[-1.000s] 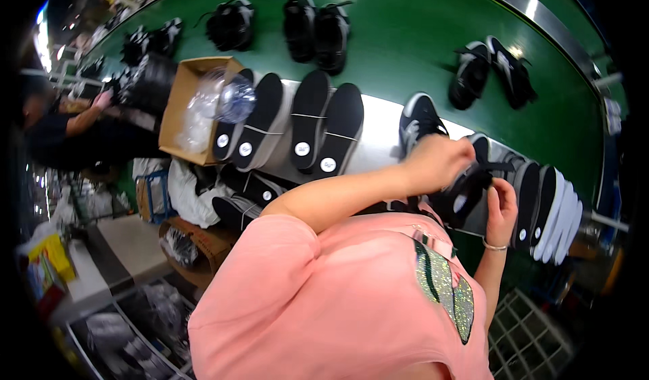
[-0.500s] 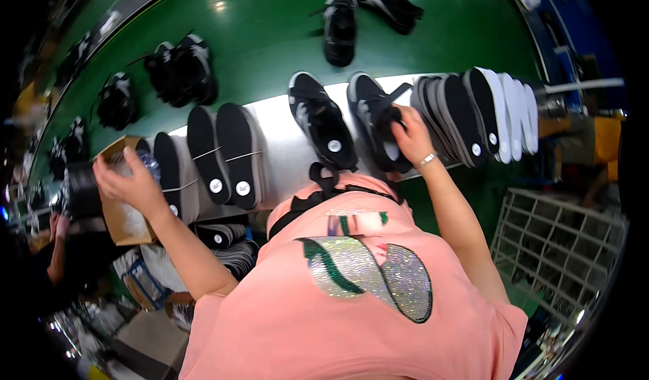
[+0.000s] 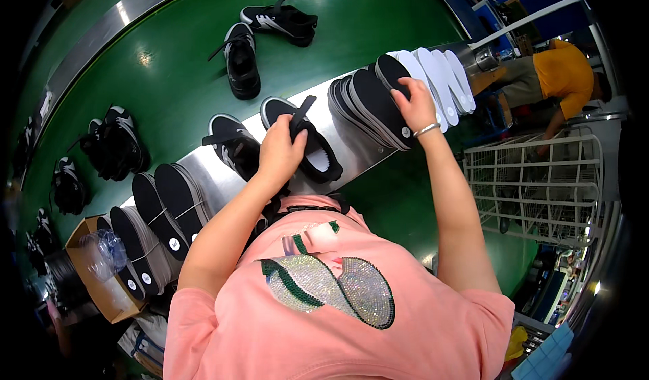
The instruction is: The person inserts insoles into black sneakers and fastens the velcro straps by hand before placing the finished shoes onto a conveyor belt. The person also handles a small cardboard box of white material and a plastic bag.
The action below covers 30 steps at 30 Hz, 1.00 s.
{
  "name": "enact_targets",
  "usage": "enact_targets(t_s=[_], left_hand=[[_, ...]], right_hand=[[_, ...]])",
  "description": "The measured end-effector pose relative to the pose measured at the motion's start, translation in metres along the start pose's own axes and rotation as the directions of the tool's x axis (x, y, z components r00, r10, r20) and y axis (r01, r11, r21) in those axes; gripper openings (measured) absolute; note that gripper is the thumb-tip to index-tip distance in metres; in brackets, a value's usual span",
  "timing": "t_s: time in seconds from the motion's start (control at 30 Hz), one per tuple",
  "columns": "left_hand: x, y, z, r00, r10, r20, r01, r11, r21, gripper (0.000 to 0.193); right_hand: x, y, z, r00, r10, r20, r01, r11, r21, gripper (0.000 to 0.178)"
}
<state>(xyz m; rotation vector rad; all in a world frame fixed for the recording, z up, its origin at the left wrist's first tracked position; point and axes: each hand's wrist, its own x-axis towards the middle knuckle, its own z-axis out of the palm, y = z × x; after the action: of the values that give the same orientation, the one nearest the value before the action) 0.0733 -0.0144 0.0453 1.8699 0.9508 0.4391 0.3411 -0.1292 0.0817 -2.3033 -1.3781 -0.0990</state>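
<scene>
Black sneaker [image 3: 324,147] lying across the counter [image 3: 355,153], toe at the far edge, heel at the near one. Just to its left, a second sneaker [image 3: 236,147], partly behind the left forearm [image 3: 236,218]; farther on, bundled black insoles [image 3: 162,194] and, at the counter's left end, a cardboard box [image 3: 98,293] (clear plastic [image 3: 105,251] inside). Toward the right end, loose black insoles [image 3: 375,99] beside white insoles [image 3: 446,86]; past the far edge, two more sneakers [image 3: 242,62]. Left hand [image 3: 282,147] bent in over the first sneaker, fingers closed on its upright strap-like flap [image 3: 305,111]. Right hand [image 3: 415,106] over the loose insoles, thumb and fingers partly curled; firm hold or mere touch, impossible to tell.
</scene>
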Motion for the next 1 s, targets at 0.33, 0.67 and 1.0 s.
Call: enact_targets(t_s=[0.33,0.67,1.0], left_hand=[[0.004,-0.002,0.001,0.997,0.025,-0.078,-0.024,1.000,0.007,0.027],[0.014,-0.009,0.012,0.985,0.010,-0.174,-0.002,0.999,0.048,0.021],[0.008,-0.004,0.018,0.987,0.043,-0.155,-0.036,0.998,0.045,0.020]], right_hand=[[0.016,0.022,-0.009,0.927,0.354,0.127,-0.265,0.854,-0.447,0.039],[-0.028,-0.091,-0.045,0.536,-0.003,0.844,-0.745,0.469,0.475,0.020],[-0.058,-0.132,0.051,0.771,-0.199,0.605,0.330,0.937,-0.113,0.017]])
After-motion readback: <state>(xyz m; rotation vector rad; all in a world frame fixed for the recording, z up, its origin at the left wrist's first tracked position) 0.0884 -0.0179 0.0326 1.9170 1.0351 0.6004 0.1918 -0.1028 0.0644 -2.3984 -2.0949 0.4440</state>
